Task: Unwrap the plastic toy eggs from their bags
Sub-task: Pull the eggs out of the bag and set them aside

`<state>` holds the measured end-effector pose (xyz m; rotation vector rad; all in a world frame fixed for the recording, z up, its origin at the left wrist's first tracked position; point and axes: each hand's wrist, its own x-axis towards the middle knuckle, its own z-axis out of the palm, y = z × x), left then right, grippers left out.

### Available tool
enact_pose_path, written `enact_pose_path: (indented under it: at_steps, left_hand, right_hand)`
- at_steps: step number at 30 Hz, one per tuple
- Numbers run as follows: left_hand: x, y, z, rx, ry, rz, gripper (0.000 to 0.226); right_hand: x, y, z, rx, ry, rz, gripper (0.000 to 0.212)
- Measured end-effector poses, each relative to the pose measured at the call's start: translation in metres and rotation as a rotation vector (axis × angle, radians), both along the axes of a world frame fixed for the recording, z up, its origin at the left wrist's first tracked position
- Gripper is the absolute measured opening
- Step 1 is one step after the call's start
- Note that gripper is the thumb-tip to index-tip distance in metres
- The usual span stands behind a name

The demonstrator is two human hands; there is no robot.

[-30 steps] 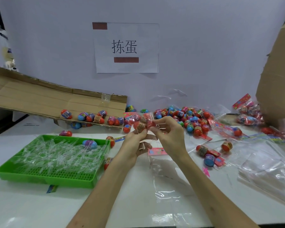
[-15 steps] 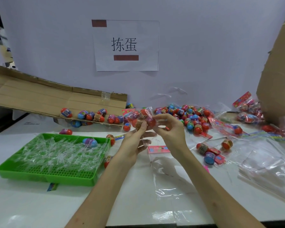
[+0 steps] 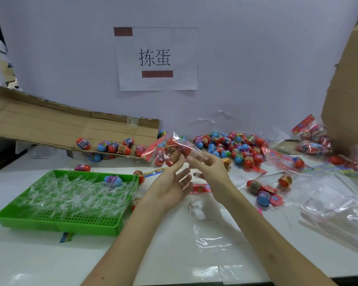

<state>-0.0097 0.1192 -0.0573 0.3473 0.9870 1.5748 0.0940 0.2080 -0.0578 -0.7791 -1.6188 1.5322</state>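
A clear plastic bag (image 3: 175, 150) with a red header card and several red toy eggs inside is held up over the middle of the white table (image 3: 39, 259). My left hand (image 3: 171, 183) pinches the bag's lower part between thumb and fingertips. My right hand (image 3: 210, 169) grips the bag's clear right end with curled fingers. A heap of loose red and blue eggs (image 3: 232, 148) lies behind my hands by the wall. More eggs (image 3: 112, 146) sit on a cardboard flap (image 3: 50, 124) at the left.
A green tray (image 3: 56, 221) of clear plastic strips, with one blue egg (image 3: 113, 180) in it, stands at the left. Empty clear bags (image 3: 329, 205) and red header cards lie at the right. A cardboard box (image 3: 349, 89) rises at the right edge, with filled bags (image 3: 310, 139) beside it.
Both hands have lifted the bag slightly and pulled it wider. My right hand has shifted to the right along the bag's clear end, and my left fingers have spread.
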Motion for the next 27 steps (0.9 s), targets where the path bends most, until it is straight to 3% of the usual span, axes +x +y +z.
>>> enact_pose_path:
  at_steps: [3, 7, 12, 18, 21, 24, 27]
  left_hand:
    - [0.001, 0.0, 0.001, 0.017, 0.056, 0.008, 0.03]
    - [-0.006, 0.001, 0.003, 0.029, 0.113, 0.228, 0.041]
    - [-0.009, -0.002, 0.006, 0.068, 0.34, 0.357, 0.077]
    - [-0.003, -0.001, 0.006, 0.104, 0.743, 0.107, 0.063]
    - [0.0, -0.002, 0.005, 0.133, 0.778, -0.008, 0.06]
    - [0.001, -0.002, 0.002, 0.129, 0.863, -0.051, 0.035]
    - [0.001, 0.0, -0.002, 0.105, 0.853, 0.003, 0.018]
  right_hand:
    - [0.004, 0.003, 0.002, -0.007, 0.154, -0.033, 0.009]
    - [0.013, 0.014, 0.011, -0.024, 0.259, -0.053, 0.013]
    - [0.023, 0.024, 0.017, -0.078, 0.284, -0.024, 0.013]
    - [0.023, 0.024, 0.016, 0.057, 0.224, -0.113, 0.014]
    - [0.021, 0.024, 0.013, 0.185, 0.145, -0.185, 0.018]
    - [0.018, 0.022, 0.01, 0.271, 0.108, -0.231, 0.016]
    - [0.016, 0.021, 0.012, 0.224, 0.123, -0.183, 0.004]
